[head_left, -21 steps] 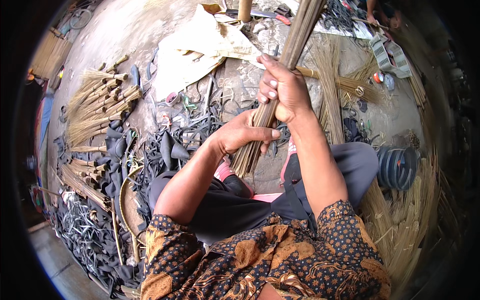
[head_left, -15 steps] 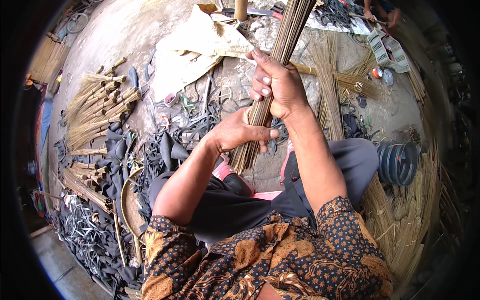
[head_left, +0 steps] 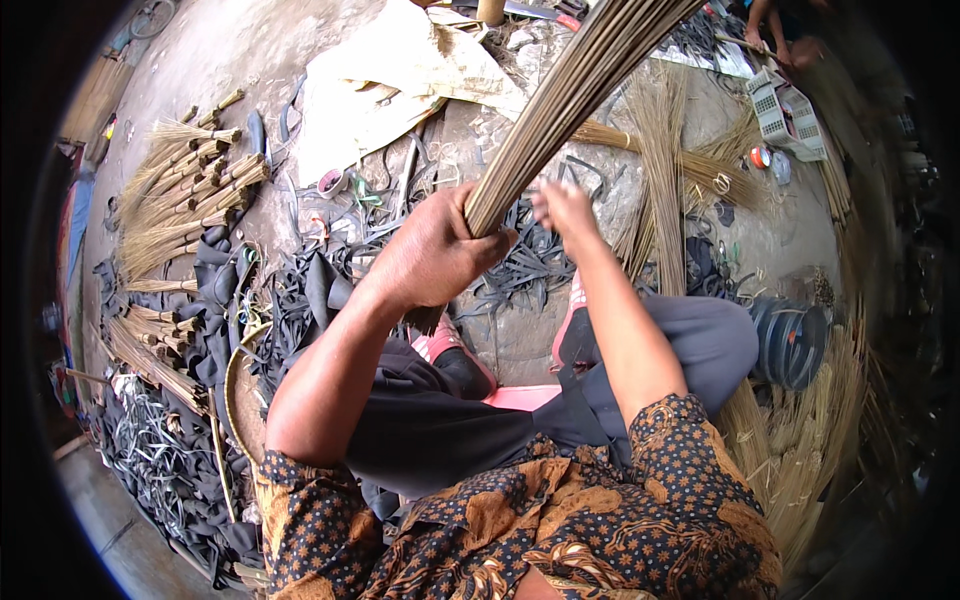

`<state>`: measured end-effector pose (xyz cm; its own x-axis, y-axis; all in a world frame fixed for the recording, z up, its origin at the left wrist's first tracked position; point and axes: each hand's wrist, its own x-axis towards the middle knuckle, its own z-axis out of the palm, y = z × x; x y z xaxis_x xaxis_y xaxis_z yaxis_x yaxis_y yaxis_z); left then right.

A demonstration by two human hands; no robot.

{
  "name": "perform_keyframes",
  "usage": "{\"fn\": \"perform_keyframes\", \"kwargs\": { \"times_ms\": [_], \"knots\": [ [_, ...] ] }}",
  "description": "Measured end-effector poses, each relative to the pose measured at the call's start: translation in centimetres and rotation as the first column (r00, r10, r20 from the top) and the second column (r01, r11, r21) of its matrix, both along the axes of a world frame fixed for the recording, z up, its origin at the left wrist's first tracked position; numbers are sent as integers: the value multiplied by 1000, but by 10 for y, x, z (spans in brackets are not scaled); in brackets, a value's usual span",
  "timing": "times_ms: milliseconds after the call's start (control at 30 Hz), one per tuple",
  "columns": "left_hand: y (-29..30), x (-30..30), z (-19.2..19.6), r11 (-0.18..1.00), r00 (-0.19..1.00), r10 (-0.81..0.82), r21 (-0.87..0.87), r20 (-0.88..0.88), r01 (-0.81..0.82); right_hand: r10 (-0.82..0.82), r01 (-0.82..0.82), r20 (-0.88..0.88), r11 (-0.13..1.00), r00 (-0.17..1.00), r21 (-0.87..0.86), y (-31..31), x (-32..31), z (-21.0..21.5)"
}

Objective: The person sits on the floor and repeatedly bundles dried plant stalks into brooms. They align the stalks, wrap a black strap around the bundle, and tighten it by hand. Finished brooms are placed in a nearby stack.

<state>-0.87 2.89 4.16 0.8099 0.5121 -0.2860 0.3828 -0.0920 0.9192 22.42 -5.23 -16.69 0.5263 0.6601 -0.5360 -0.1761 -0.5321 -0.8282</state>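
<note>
The bundle of sticks (head_left: 565,115) is now held by the left hand (head_left: 430,250) alone, its grip wrapped round the lower part; the upper length is leaned further toward one o'clock than before. The right hand (head_left: 568,215) has been taken off and is seen blurred at three o'clock from the left, apparently empty; its opening cannot be told. Support is thus judged one-handed.

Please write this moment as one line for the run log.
left hand: grips stick bundle | right hand: beside it, blurred, contact unclear | floor: black strips, pale sheet
</note>
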Motion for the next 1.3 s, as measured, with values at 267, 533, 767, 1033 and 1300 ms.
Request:
{"fn": "perform_keyframes", "kwargs": {
  "times_ms": [267,533,767,1033,1300],
  "knots": [
    [13,-9,11,982,982,156,124,-107,-143,354,-176,219,803,909,-569,-53,-44,-146],
    [24,-4,4,960,955,263,138,-136,-244,525,-269,452,813,721,-516,-33,-86,-139],
    [31,-3,-5,926,909,319,291,-267,-239,245,-239,140,969,959,-59,-23,-76,-132],
    [33,-12,-20,840,876,317,536,-362,-82,193,-54,-314,914,930,402,-35,-71,51],
    [-6,-13,-26,684,921,325,726,-215,-72,95,-35,-66,790,993,612,-60,-117,179]
  ]
}}
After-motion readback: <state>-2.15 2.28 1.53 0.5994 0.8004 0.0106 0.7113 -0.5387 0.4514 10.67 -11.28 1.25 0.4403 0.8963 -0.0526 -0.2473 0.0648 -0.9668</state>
